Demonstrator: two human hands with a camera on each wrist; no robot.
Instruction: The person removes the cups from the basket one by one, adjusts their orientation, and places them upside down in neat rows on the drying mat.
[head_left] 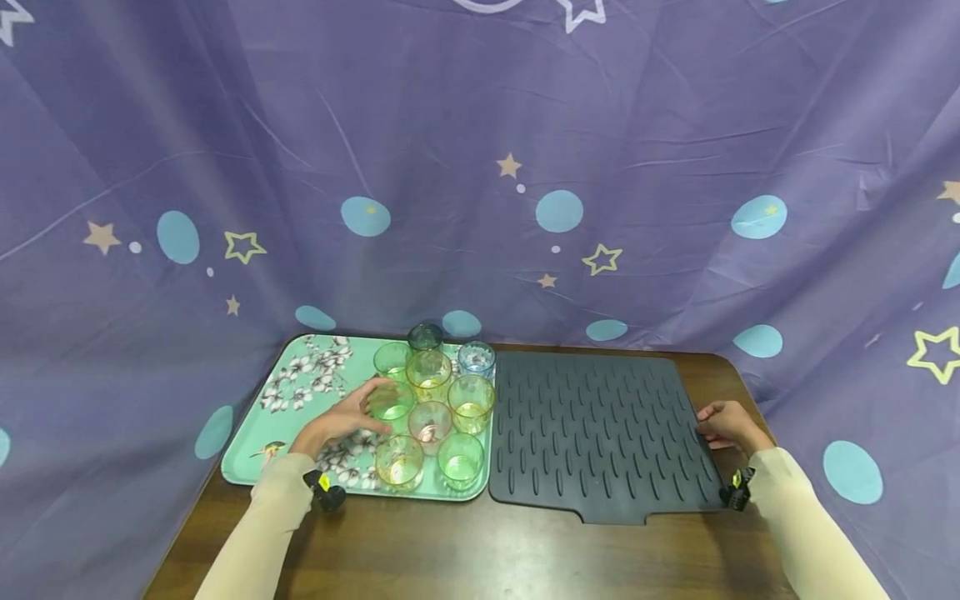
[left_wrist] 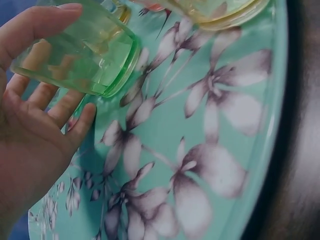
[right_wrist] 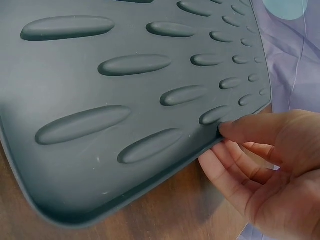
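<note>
At the left of the pale green tray [head_left: 296, 433], my left hand [head_left: 343, 417] holds a green drinking glass [left_wrist: 112, 62] by its side. The thumb lies on one side of the glass and the fingers curl round the other, as the left wrist view shows. My right hand [head_left: 726, 423] pinches the right edge of a dark grey draining mat [head_left: 600, 433] with raised oval ribs. In the right wrist view the thumb presses the mat's rim and the other fingers sit beneath it.
Several more tinted glasses crowd the tray's right half, among them a pink glass [head_left: 431, 427], a blue glass [head_left: 477, 360] and a dark glass [head_left: 425, 337]. Tray and mat lie side by side on a brown wooden table [head_left: 450, 550]. Behind hangs a purple curtain [head_left: 450, 125].
</note>
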